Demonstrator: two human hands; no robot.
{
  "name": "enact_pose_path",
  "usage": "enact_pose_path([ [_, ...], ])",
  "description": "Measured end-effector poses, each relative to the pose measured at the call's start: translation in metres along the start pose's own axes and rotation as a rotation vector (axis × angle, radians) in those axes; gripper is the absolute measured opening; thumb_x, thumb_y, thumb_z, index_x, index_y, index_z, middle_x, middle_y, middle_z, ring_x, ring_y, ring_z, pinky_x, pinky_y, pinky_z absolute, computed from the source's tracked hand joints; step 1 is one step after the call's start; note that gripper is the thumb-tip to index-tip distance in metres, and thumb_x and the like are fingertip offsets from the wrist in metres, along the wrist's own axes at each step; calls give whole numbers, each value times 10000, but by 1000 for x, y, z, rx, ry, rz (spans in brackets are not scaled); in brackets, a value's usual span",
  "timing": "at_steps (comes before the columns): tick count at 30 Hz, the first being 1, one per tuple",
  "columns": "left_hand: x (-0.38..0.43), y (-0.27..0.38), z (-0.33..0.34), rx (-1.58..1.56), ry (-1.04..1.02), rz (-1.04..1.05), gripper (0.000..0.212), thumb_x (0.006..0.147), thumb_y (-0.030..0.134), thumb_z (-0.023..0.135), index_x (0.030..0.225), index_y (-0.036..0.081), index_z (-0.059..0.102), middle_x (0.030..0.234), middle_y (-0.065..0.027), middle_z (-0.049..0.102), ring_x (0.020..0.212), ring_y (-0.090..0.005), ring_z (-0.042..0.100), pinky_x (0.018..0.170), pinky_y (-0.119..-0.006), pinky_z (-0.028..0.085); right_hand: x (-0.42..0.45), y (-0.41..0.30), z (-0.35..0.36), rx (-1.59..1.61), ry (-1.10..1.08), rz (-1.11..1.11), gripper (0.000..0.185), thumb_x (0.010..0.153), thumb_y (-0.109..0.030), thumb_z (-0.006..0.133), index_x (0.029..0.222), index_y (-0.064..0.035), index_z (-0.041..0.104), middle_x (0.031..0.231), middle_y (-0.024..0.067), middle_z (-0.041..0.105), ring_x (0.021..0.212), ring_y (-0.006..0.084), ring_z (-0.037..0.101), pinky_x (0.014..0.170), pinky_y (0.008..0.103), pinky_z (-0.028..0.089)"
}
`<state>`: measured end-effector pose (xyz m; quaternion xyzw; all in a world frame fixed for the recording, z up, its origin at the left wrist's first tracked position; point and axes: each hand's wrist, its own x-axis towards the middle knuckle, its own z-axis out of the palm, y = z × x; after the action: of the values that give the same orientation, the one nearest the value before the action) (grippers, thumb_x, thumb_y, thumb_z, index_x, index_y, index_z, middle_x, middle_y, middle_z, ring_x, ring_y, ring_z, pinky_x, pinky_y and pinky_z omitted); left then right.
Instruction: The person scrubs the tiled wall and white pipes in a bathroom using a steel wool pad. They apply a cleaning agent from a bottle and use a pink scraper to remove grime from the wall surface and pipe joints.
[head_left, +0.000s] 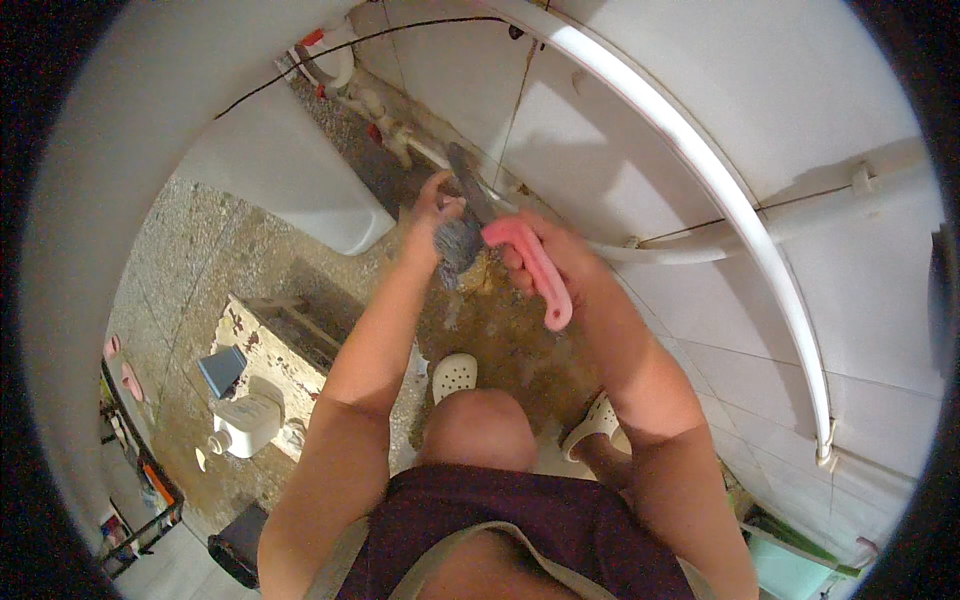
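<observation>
My right hand grips the pink plastic handle of a tool, with the handle's holed end towards me. From its far end a dark, narrow blade-like part runs up towards the wall; blur hides its exact form. Opposite it, my left hand has its fingers curled around a grey fibrous clump that looks like steel wool. The clump is close beside the tool's head; whether they touch cannot be told. Below both hands lies a wet, brown-stained floor.
At left, a white plastic bottle and a dark blue container are on a worn, peeling stool. A white panel juts in above it. White pipes run along the tiled wall. A green basin is lower right.
</observation>
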<state>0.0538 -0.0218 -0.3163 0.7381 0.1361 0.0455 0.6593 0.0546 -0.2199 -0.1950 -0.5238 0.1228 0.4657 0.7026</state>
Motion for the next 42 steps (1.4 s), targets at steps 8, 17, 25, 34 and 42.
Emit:
enact_pose_path([
  [8, 21, 53, -28, 821, 108, 372, 488, 797, 173, 614, 1264, 143, 477, 996, -181, 632, 926, -375, 608, 751, -453, 501, 46, -48, 41, 41, -335, -28, 365, 934, -417, 411, 821, -98, 550, 609, 11, 508, 459, 130, 439, 390, 283, 320],
  [17, 25, 55, -8, 944, -140, 309, 225, 886, 179, 443, 1039, 82, 575, 979, -188, 641, 918, -378, 615, 749, -463, 488, 5, -34, 51, 113, -62, -76, 275, 863, -343, 532, 807, -76, 563, 600, 5, 498, 453, 117, 426, 376, 249, 301],
  [25, -41, 72, 53, 829, -257, 415, 507, 763, 82, 583, 1251, 70, 448, 911, -207, 648, 833, -397, 633, 705, -481, 506, -99, -45, 34, -130, 170, 105, 275, 854, -275, 533, 972, -29, 573, 619, 10, 477, 443, 103, 422, 365, 233, 323],
  [34, -80, 68, 60, 571, -228, 230, 611, 806, 170, 603, 1353, 88, 341, 918, -234, 624, 872, -388, 608, 743, -474, 483, -166, -56, 32, -1022, 207, -19, 381, 861, -27, 453, 1238, -71, 482, 744, 76, 577, 532, 147, 543, 459, 283, 432],
  [42, -86, -34, 30, 76, -156, 38, 395, 830, 263, 640, 1123, 4, 585, 896, -187, 636, 843, -292, 610, 754, -366, 470, -104, -71, 22, -1751, 136, -414, 141, 814, -80, 493, 923, -15, 553, 843, 261, 619, 803, 439, 600, 672, 510, 455],
])
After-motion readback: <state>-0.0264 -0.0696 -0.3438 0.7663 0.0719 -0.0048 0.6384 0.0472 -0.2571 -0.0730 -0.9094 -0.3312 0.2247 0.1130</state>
